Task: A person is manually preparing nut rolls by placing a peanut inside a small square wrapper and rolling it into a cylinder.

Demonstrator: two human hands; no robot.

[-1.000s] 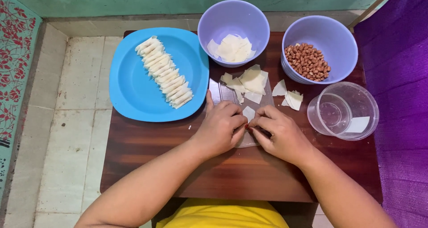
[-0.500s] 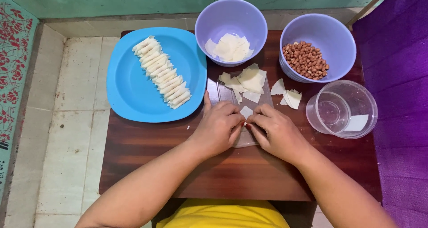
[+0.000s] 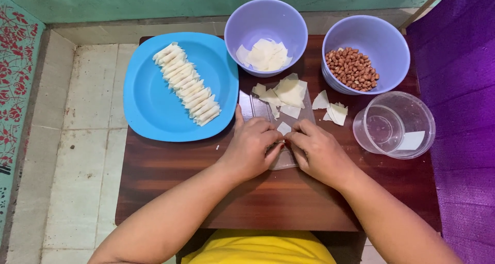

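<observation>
Hands rolling a small wrapper piece (image 3: pixel 282 141) on a clear board (image 3: pixel 286 158) at mid-table.
Blue plate (image 3: pixel 154 104) holds a row of finished rolls (image 3: pixel 186 83); left hand (image 3: pixel 251 149) and right hand (image 3: pixel 317 151) pinch the piece with curled fingertips; cut wrappers (image 3: pixel 264 55) remain in one lilac bowl, peanuts (image 3: pixel 352 68) in the other, and the clear tub (image 3: pixel 397 124) looks nearly empty.

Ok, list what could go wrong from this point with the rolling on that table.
1. The clear board lies close to the loose wrapper pieces; a sweep of the left hand or right hand might scatter them.
2. The clear tub sits near the table edge and could be knocked off.
3. The rolls on the blue plate lie packed close and may stick.
</observation>
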